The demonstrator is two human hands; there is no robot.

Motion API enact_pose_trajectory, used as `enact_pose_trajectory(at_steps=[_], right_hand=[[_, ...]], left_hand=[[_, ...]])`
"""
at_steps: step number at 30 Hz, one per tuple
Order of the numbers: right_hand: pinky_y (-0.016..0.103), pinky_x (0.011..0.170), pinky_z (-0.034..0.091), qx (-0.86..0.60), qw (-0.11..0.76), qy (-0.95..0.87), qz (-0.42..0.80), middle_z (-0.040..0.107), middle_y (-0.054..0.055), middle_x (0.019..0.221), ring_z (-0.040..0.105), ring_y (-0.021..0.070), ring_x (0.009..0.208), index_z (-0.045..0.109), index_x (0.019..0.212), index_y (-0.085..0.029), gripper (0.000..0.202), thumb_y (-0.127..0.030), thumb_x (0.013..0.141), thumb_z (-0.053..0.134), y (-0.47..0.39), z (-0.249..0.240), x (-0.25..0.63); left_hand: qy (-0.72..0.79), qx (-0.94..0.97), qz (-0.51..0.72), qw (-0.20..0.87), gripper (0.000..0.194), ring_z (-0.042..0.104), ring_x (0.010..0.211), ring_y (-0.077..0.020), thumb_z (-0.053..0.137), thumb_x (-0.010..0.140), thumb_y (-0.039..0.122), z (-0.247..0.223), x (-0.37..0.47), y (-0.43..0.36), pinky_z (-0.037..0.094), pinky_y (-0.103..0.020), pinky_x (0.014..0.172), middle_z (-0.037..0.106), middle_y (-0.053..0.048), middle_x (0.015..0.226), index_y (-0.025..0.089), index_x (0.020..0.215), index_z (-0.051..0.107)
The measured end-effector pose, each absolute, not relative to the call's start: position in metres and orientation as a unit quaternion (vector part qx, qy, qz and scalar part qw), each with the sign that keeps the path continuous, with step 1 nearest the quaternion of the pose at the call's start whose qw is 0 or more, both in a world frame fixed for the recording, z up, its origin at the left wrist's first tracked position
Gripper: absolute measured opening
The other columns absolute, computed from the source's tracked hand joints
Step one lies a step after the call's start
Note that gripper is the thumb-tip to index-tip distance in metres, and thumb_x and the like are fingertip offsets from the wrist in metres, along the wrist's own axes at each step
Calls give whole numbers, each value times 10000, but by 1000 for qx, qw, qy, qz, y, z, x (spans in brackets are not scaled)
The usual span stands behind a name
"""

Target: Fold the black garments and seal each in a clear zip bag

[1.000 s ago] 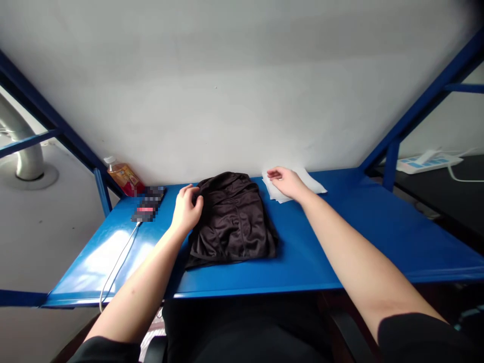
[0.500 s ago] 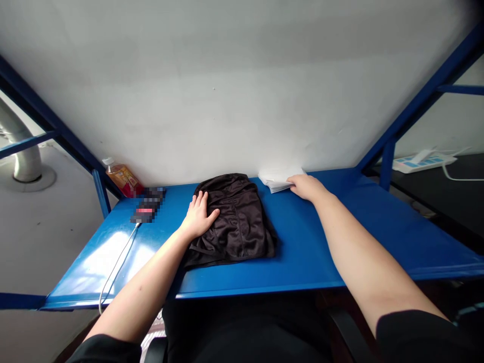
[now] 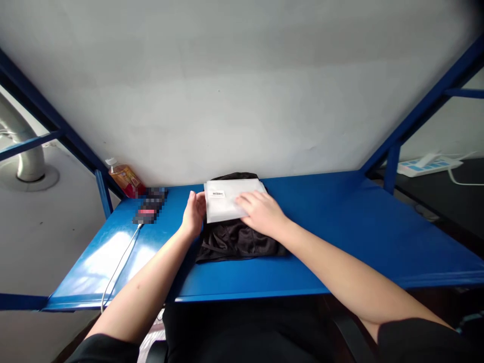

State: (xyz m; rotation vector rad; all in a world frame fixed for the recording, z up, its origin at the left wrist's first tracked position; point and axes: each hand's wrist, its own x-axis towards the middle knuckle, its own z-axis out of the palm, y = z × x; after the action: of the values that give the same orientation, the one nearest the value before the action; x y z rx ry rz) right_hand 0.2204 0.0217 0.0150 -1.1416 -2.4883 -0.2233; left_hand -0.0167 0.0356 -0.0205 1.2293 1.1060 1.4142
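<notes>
White packet [image 3: 223, 206], flat, looks like a stack of thin sheets or bags, barcode label toward its left end. Lies over the far part of the black cloth [image 3: 242, 244], which is wrinkled and spread on the blue surface [image 3: 321, 247]. Near part of the cloth sticks out toward the person.

Left hand [image 3: 192, 218]: partly open, thumb up, fingers loosely curved, right at the packet's left edge; contact or tiny gap, can't tell. No grip visible. Right hand [image 3: 264, 214]: palm down over the packet's right part, fingers extended and a bit blurred; can't tell if the thumb pinches the near edge or the hand just rests there.

Handling, my judgement: left palm works best as an upright stop along the short edge, right fingers pushing lightly and evenly so the layers line up without buckling. Thin slick sheets could fan out if pressed from one corner only. Too much downward force would drag the cloth and add creases; lifting the packet slightly helps avoid that. Fingers off the label leaves it readable.

Off to the left: bottle [image 3: 128, 180] tilted by the frame post, pixelated phone [image 3: 150, 206] with cable [image 3: 121, 264], both well apart from the packet.
</notes>
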Motion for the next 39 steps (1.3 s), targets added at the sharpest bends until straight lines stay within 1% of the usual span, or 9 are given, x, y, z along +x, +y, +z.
enact_pose_trajectory(at_steps=[3,6,8,10,13,16,23,31,39], right_hand=[[509,1028,461,-396,152,-905,9,586,170,1426,543,362,1272,644,1331,-181,567,-580,939,550,21,3,213],[527,1093,415,-439,222,-869,58,580,147,1432,509,354,1321,684,1275,-217,507,-563,984,456,33,-4,225],[549,1137,373,-504,323,-798,69,538,156,1467,451,369,1374,642,1327,-211,497,-519,952,532,44,-8,234],[566,1139,378,-549,421,-711,129,454,183,1532,418,382,1403,487,1470,-198,706,-519,864,657,54,-11,242],[525,1062,481,-497,507,-612,349,480,190,1512,544,330,1314,295,1546,-220,918,-559,802,713,62,-12,244],[462,1044,511,-396,559,-551,477,626,129,1377,621,278,1232,449,1401,-251,770,-522,758,774,58,-6,239],[462,959,533,-396,597,-519,467,759,95,1072,692,297,1038,675,980,-202,436,-459,673,847,47,0,235],[413,878,561,-406,585,-588,383,733,48,985,683,265,964,616,976,-249,474,-577,695,811,50,-14,239],[485,932,540,-466,506,-612,390,766,129,1079,697,350,1063,706,1031,-175,540,-625,737,760,67,-37,244]], left_hand=[[462,428,539,559,494,730,904,-300,768,734,522,-21,-15,34,565,-412,820,764,-130,988,136,1035,696],[478,407,510,588,471,724,834,-261,846,633,331,-24,-13,37,557,-367,771,762,-116,978,141,1030,679],[474,426,530,560,454,717,894,-254,806,674,333,-25,-12,38,552,-358,803,754,-106,1035,157,1065,657],[459,463,561,510,429,701,995,-249,755,740,358,-25,-13,38,541,-359,872,736,-92,1116,180,1110,630],[429,536,585,432,400,660,1109,-246,692,827,403,-23,-16,36,505,-381,985,709,-85,1183,202,1161,602],[424,593,582,360,386,632,1151,-248,652,884,451,-20,-20,31,471,-390,1041,692,-86,1190,214,1183,595],[425,624,571,321,424,623,1126,-237,690,874,480,-15,-17,18,488,-350,998,658,-86,1166,211,1164,538],[430,586,578,370,498,646,1080,-230,778,791,468,-10,-7,14,514,-335,960,668,-68,1138,212,1141,534],[464,589,524,403,537,607,1241,-280,726,831,429,-28,-14,33,462,-403,1074,665,-121,1311,177,1276,562]])
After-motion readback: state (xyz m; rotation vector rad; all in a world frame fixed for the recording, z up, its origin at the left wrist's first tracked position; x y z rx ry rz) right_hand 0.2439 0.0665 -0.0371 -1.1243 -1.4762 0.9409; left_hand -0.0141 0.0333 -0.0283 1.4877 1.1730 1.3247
